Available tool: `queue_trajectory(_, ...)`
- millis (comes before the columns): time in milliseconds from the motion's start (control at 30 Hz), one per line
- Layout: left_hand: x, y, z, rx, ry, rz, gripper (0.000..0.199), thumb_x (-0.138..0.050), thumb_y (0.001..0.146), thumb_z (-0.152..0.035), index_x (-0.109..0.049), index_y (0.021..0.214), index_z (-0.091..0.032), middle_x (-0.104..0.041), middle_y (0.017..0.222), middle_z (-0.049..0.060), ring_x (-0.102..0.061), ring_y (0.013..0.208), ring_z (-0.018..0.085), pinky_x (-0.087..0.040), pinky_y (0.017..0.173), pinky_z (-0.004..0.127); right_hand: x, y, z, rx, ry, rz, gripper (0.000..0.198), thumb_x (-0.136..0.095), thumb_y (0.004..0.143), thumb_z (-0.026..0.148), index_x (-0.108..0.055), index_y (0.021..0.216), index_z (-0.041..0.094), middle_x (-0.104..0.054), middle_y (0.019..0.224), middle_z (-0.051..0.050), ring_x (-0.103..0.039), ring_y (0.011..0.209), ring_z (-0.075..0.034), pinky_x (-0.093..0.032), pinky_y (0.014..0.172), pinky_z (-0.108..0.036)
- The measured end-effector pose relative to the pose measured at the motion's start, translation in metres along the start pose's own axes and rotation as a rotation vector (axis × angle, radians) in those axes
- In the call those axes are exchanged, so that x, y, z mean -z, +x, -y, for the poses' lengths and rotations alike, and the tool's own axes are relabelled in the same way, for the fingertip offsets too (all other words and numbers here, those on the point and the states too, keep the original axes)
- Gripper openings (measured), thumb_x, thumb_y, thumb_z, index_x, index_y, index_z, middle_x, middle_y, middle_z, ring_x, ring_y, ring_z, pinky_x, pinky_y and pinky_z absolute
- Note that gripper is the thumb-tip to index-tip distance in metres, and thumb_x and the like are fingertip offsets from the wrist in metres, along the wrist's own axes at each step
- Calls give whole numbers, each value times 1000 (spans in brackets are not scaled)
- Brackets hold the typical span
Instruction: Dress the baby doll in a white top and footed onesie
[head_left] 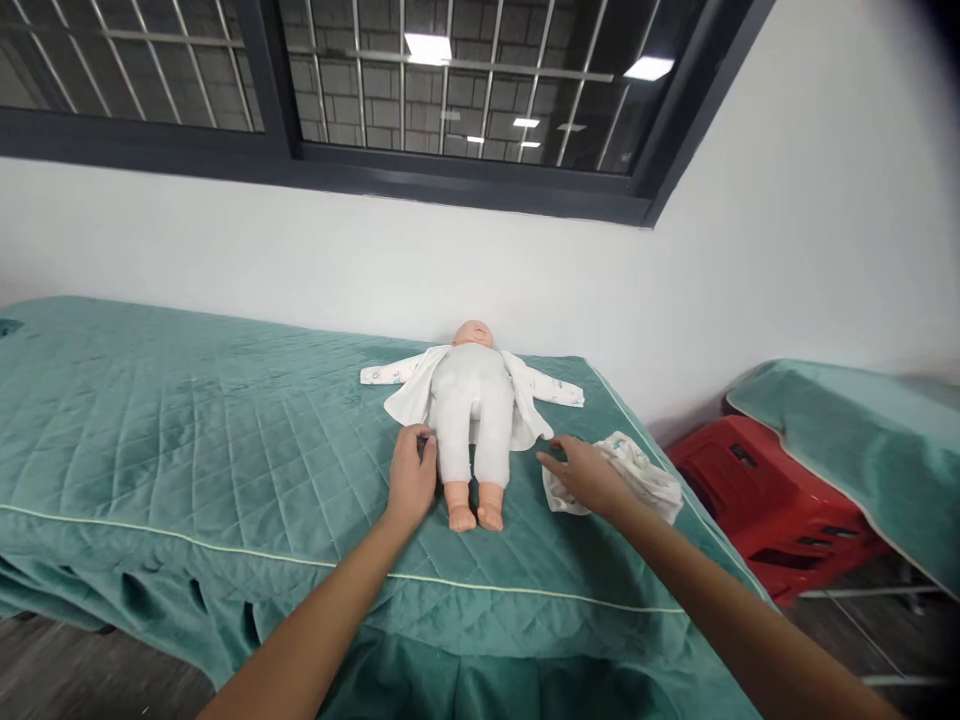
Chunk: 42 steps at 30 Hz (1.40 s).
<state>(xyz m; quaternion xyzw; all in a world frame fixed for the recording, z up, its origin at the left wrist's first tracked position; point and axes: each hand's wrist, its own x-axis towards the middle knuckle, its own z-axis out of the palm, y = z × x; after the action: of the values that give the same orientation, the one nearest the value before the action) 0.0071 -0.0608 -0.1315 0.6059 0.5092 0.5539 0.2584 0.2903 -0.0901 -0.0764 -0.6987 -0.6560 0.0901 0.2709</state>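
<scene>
- Feet (461,517) of the doll (474,385) on the green bed (247,470) look smooth, likely slippery.
- Left hand (413,475): fingers loosely curled beside its leg (454,440), grip unclear.
- Right hand (583,468): fingers parted, apparently empty, by crumpled cloth (646,475).
- Opened jacket (415,398) seems light, soft; pinch its hem (534,432).

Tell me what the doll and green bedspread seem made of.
Doll: head and feet look like satin vinyl or plastic, smooth and moulded; torso and legs seem matte white cloth, faintly fuzzy and padded. Green bedspread: probably velvety fabric, softly sheened, with quilted diamond stitching.
</scene>
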Motion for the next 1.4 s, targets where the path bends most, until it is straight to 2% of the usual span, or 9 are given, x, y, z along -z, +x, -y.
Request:
queue_trajectory(133, 1, -1, -3, -24, -8, 53, 20, -47, 91, -27, -58, 107, -22, -62, 108, 7, -58, 105, 21, -46, 96, 39, 47, -13, -16, 227, -424, -54, 34, -60, 84, 43, -63, 109, 20, -63, 120, -15, -54, 116, -34, -37, 102, -51)
queue_trajectory(200, 2, -2, -9, -64, 7, 63, 21, -48, 90, -24, -59, 107, -22, -62, 110, 8, -57, 108, 21, -44, 99, 40, 68, -13, -30, 99, -534, -71, 38, -59, 83, 47, -61, 110, 19, -62, 120, -17, -55, 114, -36, -39, 96, -52)
queue_trajectory(300, 4, -4, -24, -157, 40, 70, 22, -47, 88, -19, -59, 106, -22, -62, 112, 7, -55, 112, 22, -41, 104, 42, 85, -14, -49, -174, -455, 125, 38, -65, 76, 47, -62, 100, 18, -68, 100, -14, -64, 90, -32, -46, 76, -41)
queue_trajectory(400, 4, -6, -47, -228, 34, 129, 22, -48, 87, -16, -60, 105, -23, -62, 114, 7, -54, 115, 22, -41, 107, 41, 89, -20, -49, -187, -297, 223, 20, -63, 75, 37, -61, 87, 21, -67, 84, -6, -62, 75, -23, -43, 66, -32)
queue_trajectory(633, -1, -12, -131, -260, -137, 583, 42, -62, 85, -32, -56, 125, -26, -58, 131, 7, -57, 117, 23, -49, 96, 35, 97, -36, 47, 140, 223, 39, 13, -58, 77, 31, -58, 85, 22, -61, 79, 1, -55, 75, -17, -43, 68, -27)
queue_trajectory(867, 46, 25, -215, -302, -227, 607, 21, -51, 88, -27, -68, 96, -18, -69, 98, 4, -60, 94, 19, -46, 88, 31, 143, -45, 148, 485, 417, 51, 12, -63, 81, 32, -59, 88, 23, -55, 129, -5, -53, 116, -22, -43, 95, -36)
queue_trajectory(967, 75, 41, -238, -240, -330, 591, 21, -57, 84, -29, -69, 97, -18, -69, 91, 2, -60, 84, 16, -45, 77, 27, 156, -45, 170, 486, 465, 130, 16, -67, 81, 33, -57, 87, 22, -62, 114, -4, -58, 105, -21, -45, 92, -37)
queue_trajectory(1267, 122, 79, -253, -150, -577, 512, 12, -65, 70, -21, -68, 79, -15, -63, 71, -1, -55, 62, 10, -39, 55, 20, 162, -27, 206, 439, 734, 456, 33, -74, 77, 41, -58, 96, 19, -63, 83, 0, -59, 72, -13, -46, 61, -25)
queue_trajectory(1400, 140, 93, -239, -126, -550, 563, 11, -66, 71, -25, -67, 77, -15, -60, 63, -1, -53, 52, 10, -36, 47, 20, 162, -18, 204, 473, 760, 334, 28, -67, 84, 44, -60, 81, 17, -61, 77, 0, -56, 70, -11, -43, 63, -24)
